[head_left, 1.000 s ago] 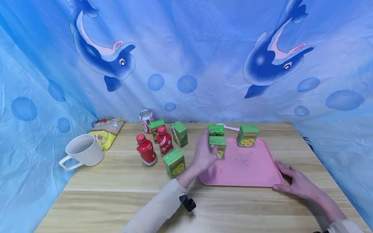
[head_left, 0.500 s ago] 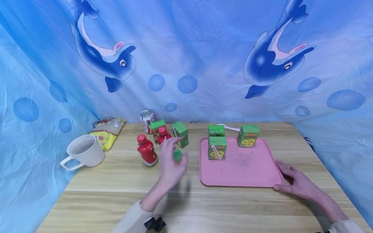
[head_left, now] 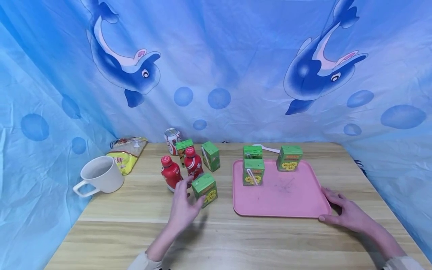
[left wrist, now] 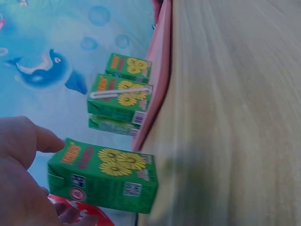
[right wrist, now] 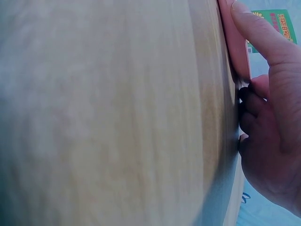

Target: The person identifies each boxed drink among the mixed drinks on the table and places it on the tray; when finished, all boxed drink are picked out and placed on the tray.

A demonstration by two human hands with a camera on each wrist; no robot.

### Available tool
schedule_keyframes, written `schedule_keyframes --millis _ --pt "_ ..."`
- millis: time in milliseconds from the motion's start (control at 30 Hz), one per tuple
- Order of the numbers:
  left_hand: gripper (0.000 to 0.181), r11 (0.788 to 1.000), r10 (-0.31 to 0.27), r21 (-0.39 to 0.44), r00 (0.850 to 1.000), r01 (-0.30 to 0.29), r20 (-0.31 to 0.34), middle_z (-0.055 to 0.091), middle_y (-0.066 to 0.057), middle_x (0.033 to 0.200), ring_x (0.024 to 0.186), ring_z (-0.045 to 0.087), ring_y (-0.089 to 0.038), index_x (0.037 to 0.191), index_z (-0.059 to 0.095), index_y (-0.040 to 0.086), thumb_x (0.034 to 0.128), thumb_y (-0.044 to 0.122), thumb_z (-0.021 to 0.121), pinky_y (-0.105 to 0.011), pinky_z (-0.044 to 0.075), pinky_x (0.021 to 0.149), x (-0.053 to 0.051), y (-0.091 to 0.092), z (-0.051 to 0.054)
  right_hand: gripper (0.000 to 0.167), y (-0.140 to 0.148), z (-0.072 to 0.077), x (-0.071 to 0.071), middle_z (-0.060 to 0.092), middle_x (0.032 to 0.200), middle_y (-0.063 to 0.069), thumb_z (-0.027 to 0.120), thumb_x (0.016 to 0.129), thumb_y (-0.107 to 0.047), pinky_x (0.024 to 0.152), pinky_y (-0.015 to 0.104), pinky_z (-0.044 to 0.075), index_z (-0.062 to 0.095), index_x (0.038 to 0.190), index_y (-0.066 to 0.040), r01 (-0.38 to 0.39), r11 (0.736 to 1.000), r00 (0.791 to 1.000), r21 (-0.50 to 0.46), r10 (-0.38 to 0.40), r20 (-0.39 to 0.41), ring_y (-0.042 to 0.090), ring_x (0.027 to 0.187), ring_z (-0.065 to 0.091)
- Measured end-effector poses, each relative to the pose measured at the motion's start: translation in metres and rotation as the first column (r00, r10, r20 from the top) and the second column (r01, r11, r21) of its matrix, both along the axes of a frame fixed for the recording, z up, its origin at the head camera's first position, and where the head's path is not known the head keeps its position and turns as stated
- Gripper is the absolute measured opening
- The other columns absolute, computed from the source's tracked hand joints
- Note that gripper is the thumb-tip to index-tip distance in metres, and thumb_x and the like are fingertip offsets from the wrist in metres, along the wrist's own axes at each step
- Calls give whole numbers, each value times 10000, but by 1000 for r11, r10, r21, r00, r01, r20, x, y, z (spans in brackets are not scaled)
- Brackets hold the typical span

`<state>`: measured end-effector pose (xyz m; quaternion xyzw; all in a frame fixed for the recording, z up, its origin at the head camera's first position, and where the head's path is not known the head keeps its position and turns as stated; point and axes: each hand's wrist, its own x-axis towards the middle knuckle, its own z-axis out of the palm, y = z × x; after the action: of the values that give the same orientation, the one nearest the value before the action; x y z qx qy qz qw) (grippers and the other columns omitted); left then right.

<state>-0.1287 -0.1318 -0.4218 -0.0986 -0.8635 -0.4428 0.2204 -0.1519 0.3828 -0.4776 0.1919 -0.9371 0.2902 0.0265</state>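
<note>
At the left side of a green drink carton [head_left: 205, 190] is my left hand [head_left: 183, 210], thumb in front and fingers behind. In the left wrist view the thumb reaches the top corner of this carton [left wrist: 103, 176]; a firm hold does not show. Just behind stand two red bottles [head_left: 171, 173] [head_left: 193, 165]. My right hand [head_left: 349, 215] holds the front right corner of a pink tray [head_left: 283, 204], thumb on the near edge, fingers along the side. Three green cartons stand on the tray: a front one [head_left: 254, 173], one behind it [head_left: 252, 151] and one at the back right [head_left: 289, 159].
A white mug [head_left: 102, 176] and a yellow-and-clear food bag [head_left: 125, 155] are at the left. Behind the bottles stand a drink can [head_left: 172, 140], a green-topped carton [head_left: 183, 150] and another green carton [head_left: 211, 156]. A white spoon-like utensil [head_left: 270, 149] lies behind the tray.
My left hand has let go of the front carton on the tray and moved left to the carton beside the bottles. My right hand has stayed at the tray corner.
</note>
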Motion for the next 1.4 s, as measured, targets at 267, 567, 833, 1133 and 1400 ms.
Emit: schedule_keyframes --millis 267,567,833,1133,1400 --pt "624 995 14 97 996 -22 89 572 -196 1219 1079 600 -371 1328 516 -29 770 -86 787 -451 592 802 -6 -1 -9 941 0 0 -1 402 1457 349 862 773 -342 1102 99 7 398 1474 81 -1 1000 1000 -2 1 2 622 1269 362" --pt "561 984 -28 175 997 15 72 601 -210 1205 1056 621 -410 1278 547 -8 774 -135 760 -424 593 792 -10 1 -14 958 0 2 -2 379 1474 348 851 783 -371 1193 255 31 378 1487 74 12 1000 999 4 -12 32 611 1300 333" --pt "543 975 -24 221 996 4 87 625 -204 1161 1031 634 -385 1253 565 3 769 -153 752 -388 586 795 -11 2 -15 934 2 -1 -1 412 1441 360 865 768 -329 1044 43 4 405 1464 90 -14 1000 999 -4 14 -33 631 1259 363" --pt "532 968 -12 251 992 -21 129 624 -188 1174 1061 622 -354 1266 570 5 785 -135 750 -351 581 805 -9 3 -14 940 0 0 0 408 1453 346 858 774 -343 1097 95 -4 395 1479 72 0 1000 1000 0 0 -2 621 1275 352" --pt "530 968 -25 252 994 -4 110 624 -176 1157 1067 616 -352 1262 573 5 783 -150 740 -347 578 809 -10 4 -11 937 0 0 0 419 1447 345 864 768 -340 1046 47 9 406 1471 78 -5 1000 1000 2 5 -17 617 1265 373"
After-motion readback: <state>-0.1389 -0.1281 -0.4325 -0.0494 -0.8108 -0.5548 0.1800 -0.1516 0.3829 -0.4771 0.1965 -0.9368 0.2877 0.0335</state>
